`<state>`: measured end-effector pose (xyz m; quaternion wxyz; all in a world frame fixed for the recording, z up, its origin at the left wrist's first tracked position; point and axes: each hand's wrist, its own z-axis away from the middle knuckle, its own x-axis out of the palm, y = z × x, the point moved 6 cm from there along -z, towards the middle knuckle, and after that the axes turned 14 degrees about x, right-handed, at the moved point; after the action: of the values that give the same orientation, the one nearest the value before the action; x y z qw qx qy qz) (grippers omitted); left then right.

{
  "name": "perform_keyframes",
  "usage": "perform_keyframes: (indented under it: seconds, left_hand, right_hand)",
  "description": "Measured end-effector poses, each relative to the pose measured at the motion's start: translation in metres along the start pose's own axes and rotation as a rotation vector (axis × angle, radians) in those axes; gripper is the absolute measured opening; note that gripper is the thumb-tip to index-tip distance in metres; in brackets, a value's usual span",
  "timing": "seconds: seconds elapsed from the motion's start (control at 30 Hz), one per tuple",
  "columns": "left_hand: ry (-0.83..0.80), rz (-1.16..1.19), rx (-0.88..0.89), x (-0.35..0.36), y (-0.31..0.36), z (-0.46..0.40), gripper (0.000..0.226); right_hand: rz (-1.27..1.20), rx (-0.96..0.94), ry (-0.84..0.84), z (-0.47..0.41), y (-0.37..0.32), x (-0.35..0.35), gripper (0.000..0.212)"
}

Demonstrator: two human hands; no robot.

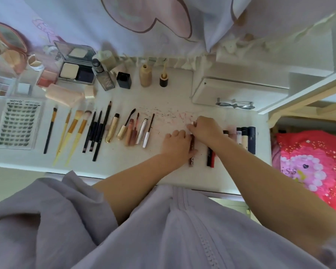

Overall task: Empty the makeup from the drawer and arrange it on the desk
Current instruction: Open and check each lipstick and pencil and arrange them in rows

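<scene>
From my remote view most makeup already lies in rows on the worktop [173, 98], brushes [70, 131] left, and I judge only lining up remains: both hands [192, 136] press a dark tube [191, 161], their grip hidden from me.

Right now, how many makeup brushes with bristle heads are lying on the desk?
4, side by side just right of the lash tray: one black-handled brush and three yellow-handled brushes. None seem hidden.
</scene>
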<state>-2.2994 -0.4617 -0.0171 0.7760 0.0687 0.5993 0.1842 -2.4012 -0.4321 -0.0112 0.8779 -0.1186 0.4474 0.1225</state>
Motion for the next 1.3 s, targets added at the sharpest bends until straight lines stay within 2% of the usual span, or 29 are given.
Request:
perform_keyframes:
  seconds: [0.07,0.13,0.27,0.33,0.47,0.57,0.67,0.73,0.8,0.9,0.93,1.07,1.2,1.3]
  left_hand:
    - [0.012,0.013,-0.036,0.002,-0.003,0.003,0.045]
    - [0.048,0.078,-0.084,-0.001,-0.010,0.010,0.034]
    - [0.122,0.384,-0.099,-0.012,-0.032,0.029,0.023]
    - [0.179,0.343,-0.054,-0.025,-0.040,0.041,0.024]
    - [0.249,0.109,-0.012,-0.051,-0.057,0.060,0.025]
    - [0.267,0.059,0.049,-0.065,-0.062,0.067,0.025]
    - [0.278,0.120,0.053,-0.073,-0.066,0.077,0.025]
    - [0.321,0.156,0.062,-0.079,-0.068,0.087,0.021]
    - [0.340,0.155,0.076,-0.085,-0.071,0.096,0.019]
    - [0.345,0.129,0.115,-0.091,-0.072,0.106,0.019]
    - [0.336,0.121,0.124,-0.092,-0.071,0.109,0.019]
    - [0.321,0.105,0.143,-0.095,-0.074,0.119,0.019]
    - [0.342,0.072,0.183,-0.101,-0.073,0.124,0.021]
    - [0.349,0.038,0.198,-0.106,-0.073,0.125,0.022]
  right_hand:
    - [-0.020,0.001,-0.030,-0.001,-0.002,0.005,0.029]
    - [-0.154,0.024,-0.104,-0.001,-0.001,0.005,0.030]
    - [-0.400,0.087,-0.298,0.010,0.002,-0.006,0.031]
    - [-0.467,0.085,-0.395,0.018,0.001,-0.014,0.033]
    - [-0.574,-0.011,-0.519,0.040,-0.006,-0.025,0.043]
    - [-0.675,-0.071,-0.513,0.059,-0.016,-0.030,0.037]
    - [-0.803,-0.161,-0.491,0.079,-0.027,-0.036,0.022]
    - [-0.769,-0.220,-0.439,0.091,-0.031,-0.042,0.014]
    - [-0.711,-0.229,-0.427,0.101,-0.032,-0.045,0.020]
    - [-0.619,-0.187,-0.440,0.111,-0.030,-0.045,0.039]
    - [-0.592,-0.193,-0.428,0.114,-0.030,-0.044,0.039]
    - [-0.590,-0.247,-0.406,0.123,-0.033,-0.047,0.016]
    - [-0.581,-0.186,-0.459,0.127,-0.034,-0.045,0.040]
    - [-0.570,-0.236,-0.426,0.130,-0.038,-0.045,0.031]
